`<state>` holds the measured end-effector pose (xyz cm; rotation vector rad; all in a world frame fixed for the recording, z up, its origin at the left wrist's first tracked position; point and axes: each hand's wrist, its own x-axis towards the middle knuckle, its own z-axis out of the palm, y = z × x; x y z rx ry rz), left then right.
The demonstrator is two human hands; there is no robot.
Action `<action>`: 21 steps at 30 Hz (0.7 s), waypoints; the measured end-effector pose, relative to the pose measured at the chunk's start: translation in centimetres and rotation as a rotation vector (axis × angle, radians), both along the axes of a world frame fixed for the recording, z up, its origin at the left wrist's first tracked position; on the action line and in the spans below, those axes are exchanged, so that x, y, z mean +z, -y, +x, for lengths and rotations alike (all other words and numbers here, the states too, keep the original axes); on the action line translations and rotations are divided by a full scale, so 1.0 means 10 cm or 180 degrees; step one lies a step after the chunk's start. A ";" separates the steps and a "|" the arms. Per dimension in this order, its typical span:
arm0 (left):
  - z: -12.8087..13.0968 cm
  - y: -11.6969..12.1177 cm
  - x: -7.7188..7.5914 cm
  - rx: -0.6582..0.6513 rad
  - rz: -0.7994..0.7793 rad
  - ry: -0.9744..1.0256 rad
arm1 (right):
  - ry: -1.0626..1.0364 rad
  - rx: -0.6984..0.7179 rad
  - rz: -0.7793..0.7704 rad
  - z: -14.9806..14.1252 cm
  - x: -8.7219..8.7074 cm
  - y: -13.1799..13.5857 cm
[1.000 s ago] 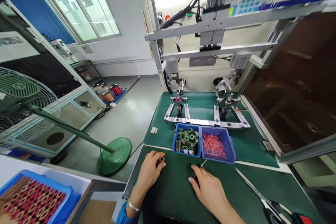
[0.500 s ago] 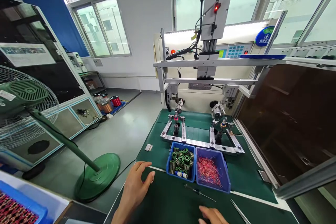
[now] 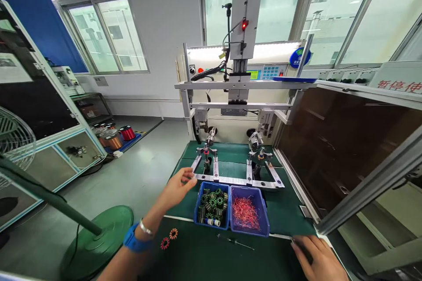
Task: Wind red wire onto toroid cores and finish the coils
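My left hand [image 3: 180, 188] is over the left side of the green mat, beside the front left corner of the metal fixture [image 3: 232, 180]. Its thumb and fingers are apart, with nothing visible between them. Nearer to me, two small wound ring cores lie flat: an orange one [image 3: 173, 233] and a red one [image 3: 165, 243]. At the mat's right edge, my right hand [image 3: 319, 258] has its fingers curled down; what they hold, if anything, is hidden. A thin screwdriver-like tool [image 3: 235, 242] lies between the hands.
A blue bin [image 3: 195, 210] holds several green cores and white cylinders; the adjoining bin [image 3: 266, 221] holds red wire scraps. Behind stands the winding machine [image 3: 240, 85] with its crossbars. A brown panel [image 3: 346, 140] borders the right, a green fan stand [image 3: 108, 232] the left floor.
My left hand has moved forward, away from the two cores now visible on the mat. My right hand has moved right and forward. The tweezers-like strip is out of sight. The view has shifted right.
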<state>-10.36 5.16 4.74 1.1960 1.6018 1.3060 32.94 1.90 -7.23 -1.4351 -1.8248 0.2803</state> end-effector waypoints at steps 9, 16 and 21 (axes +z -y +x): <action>0.31 -1.30 0.00 0.0247 -0.0696 0.1168 | -0.2181 -0.0287 -0.2210 -0.87 1.07 -1.79; 0.40 -1.47 0.06 0.0506 -0.0754 0.1562 | -0.2923 -0.0621 -0.2507 -1.16 1.22 -2.26; 0.38 -1.53 0.26 0.0559 -0.0550 0.1593 | -0.3223 -0.0373 -0.2106 -1.09 1.50 -2.26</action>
